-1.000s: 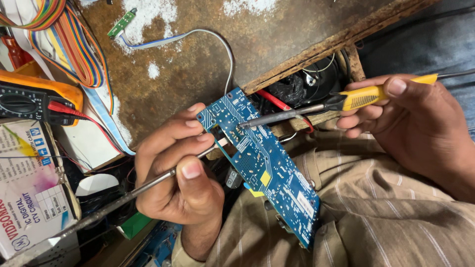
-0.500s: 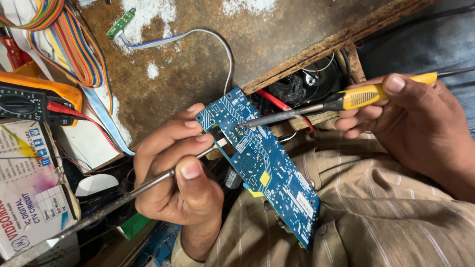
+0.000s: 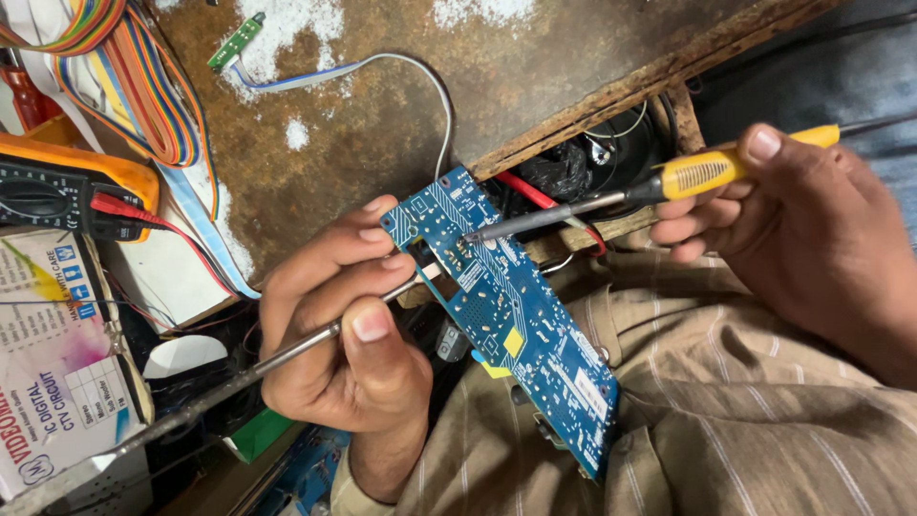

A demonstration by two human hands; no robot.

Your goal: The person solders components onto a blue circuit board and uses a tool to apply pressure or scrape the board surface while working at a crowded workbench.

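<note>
Nothing has shifted since the earlier frame: left hand (image 3: 349, 330) fingers closed on blue circuit board (image 3: 506, 311) and thin metal rod (image 3: 229, 382), board's long axis running down-right over lap, right hand (image 3: 802, 229) gripping soldering iron (image 3: 611, 196), tip on board's upper end

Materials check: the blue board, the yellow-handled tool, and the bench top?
Board: looks like laminate with a glossy blue coating and white printing, pale solder points.
Tool: bare grey metal shaft, likely steel; yellow handle looks like plastic, ribbed at the grip. The right hand holds it.
Bench top: brown and mottled with white patches; rusted metal or worn wood, can't tell.
</note>
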